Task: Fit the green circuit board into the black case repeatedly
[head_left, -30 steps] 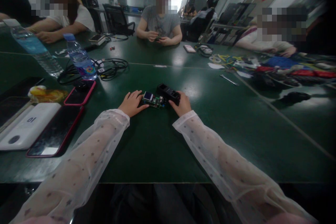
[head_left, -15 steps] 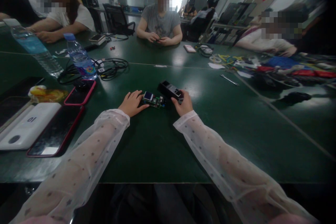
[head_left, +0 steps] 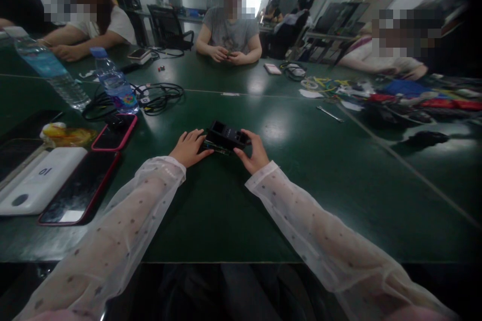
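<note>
Gripping the left end of the board [head_left: 219, 149], the left hand [head_left: 189, 148] rests on the table [head_left: 222, 210]; the black case [head_left: 227, 135] covers most of the board, its right end pinched by the right hand [head_left: 256, 151].

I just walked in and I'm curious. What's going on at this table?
At the green table, the right hand grips a small black case by its right end, over a circuit board. The left hand is at the left end, fingers spread. The board's near edge shows below the case; whether the two are fitted together is unclear.
</note>
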Demonstrator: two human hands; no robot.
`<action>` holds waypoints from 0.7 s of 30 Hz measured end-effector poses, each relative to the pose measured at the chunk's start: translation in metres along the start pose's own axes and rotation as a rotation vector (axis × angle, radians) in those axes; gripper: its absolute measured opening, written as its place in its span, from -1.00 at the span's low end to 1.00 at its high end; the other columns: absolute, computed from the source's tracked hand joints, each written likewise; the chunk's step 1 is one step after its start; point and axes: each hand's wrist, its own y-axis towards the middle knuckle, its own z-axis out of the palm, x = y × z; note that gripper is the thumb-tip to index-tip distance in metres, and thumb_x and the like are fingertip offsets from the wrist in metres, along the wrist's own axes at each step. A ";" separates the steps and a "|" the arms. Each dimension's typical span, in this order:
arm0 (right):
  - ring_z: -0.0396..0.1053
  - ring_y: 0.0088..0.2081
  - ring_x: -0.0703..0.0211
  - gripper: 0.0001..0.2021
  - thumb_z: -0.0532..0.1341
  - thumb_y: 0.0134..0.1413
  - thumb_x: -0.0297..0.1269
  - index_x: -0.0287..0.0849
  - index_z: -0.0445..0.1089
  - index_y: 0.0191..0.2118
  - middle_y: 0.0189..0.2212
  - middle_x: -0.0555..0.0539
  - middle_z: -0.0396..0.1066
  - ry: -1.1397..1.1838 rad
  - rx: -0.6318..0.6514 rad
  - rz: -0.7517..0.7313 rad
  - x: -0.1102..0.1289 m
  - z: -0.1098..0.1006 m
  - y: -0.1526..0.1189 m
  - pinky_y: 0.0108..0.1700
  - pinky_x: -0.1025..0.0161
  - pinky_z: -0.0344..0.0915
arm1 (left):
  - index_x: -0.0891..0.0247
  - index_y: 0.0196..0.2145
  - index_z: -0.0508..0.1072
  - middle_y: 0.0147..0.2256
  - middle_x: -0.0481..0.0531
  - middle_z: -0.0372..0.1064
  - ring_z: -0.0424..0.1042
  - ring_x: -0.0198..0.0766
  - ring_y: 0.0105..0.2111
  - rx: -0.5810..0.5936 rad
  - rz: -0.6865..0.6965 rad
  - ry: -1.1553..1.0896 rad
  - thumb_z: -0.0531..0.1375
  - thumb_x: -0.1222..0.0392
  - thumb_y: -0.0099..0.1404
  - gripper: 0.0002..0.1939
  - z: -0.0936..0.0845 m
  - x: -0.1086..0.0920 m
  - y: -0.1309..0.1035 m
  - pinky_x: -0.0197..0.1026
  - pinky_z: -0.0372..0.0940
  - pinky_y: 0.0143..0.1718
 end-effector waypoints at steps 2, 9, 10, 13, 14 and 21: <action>0.29 -0.02 -0.11 -0.43 0.17 0.09 -0.06 -0.11 0.07 0.18 -0.01 -0.24 0.28 -0.004 0.029 0.019 0.000 0.000 0.000 -0.03 -0.13 0.33 | 0.26 0.20 0.16 0.25 0.22 0.03 -0.04 0.07 0.26 0.019 -0.005 -0.015 -0.06 -0.24 0.34 -0.35 -0.001 -0.001 0.000 0.18 -0.14 0.24; 0.28 0.05 -0.18 -0.43 0.20 0.06 -0.15 -0.11 0.10 0.19 0.05 -0.25 0.30 -0.084 0.277 0.099 0.002 0.000 0.001 0.03 -0.18 0.27 | 0.30 0.31 -0.12 0.25 0.27 0.04 0.01 0.05 0.25 -0.018 -0.049 -0.092 -0.06 -0.33 0.29 -0.15 -0.001 0.000 0.000 0.14 -0.13 0.23; 0.27 0.06 -0.19 -0.42 0.20 0.06 -0.16 -0.11 0.09 0.19 0.06 -0.26 0.29 -0.093 0.299 0.095 0.001 0.000 0.001 0.03 -0.19 0.27 | 0.29 0.31 -0.12 0.25 0.26 0.04 0.01 0.04 0.25 -0.016 -0.048 -0.094 -0.07 -0.33 0.30 -0.17 -0.001 0.000 0.000 0.14 -0.12 0.23; 0.28 0.06 -0.19 -0.41 0.19 0.07 -0.14 -0.10 0.07 0.21 0.08 -0.26 0.28 -0.103 0.316 0.087 -0.001 0.001 0.001 0.03 -0.20 0.27 | 0.27 0.28 -0.02 0.25 0.23 0.06 0.00 0.03 0.26 0.001 -0.031 -0.079 -0.10 -0.31 0.32 -0.23 -0.001 0.001 0.001 0.13 -0.12 0.24; 0.28 0.06 -0.19 -0.41 0.20 0.07 -0.14 -0.10 0.06 0.21 0.08 -0.26 0.28 -0.105 0.316 0.086 -0.002 0.001 0.001 0.03 -0.20 0.27 | 0.28 0.27 0.02 0.25 0.23 0.06 -0.01 0.03 0.26 0.003 -0.029 -0.071 -0.10 -0.31 0.32 -0.24 -0.002 0.000 0.001 0.12 -0.13 0.24; 0.26 0.09 -0.19 -0.40 0.20 0.07 -0.14 -0.14 0.06 0.21 0.09 -0.27 0.28 -0.110 0.312 0.079 -0.003 0.002 0.001 0.04 -0.18 0.28 | 0.31 0.25 0.08 0.24 0.22 0.07 -0.02 0.01 0.26 -0.001 -0.030 -0.048 -0.10 -0.29 0.33 -0.26 -0.003 -0.002 0.000 0.10 -0.12 0.24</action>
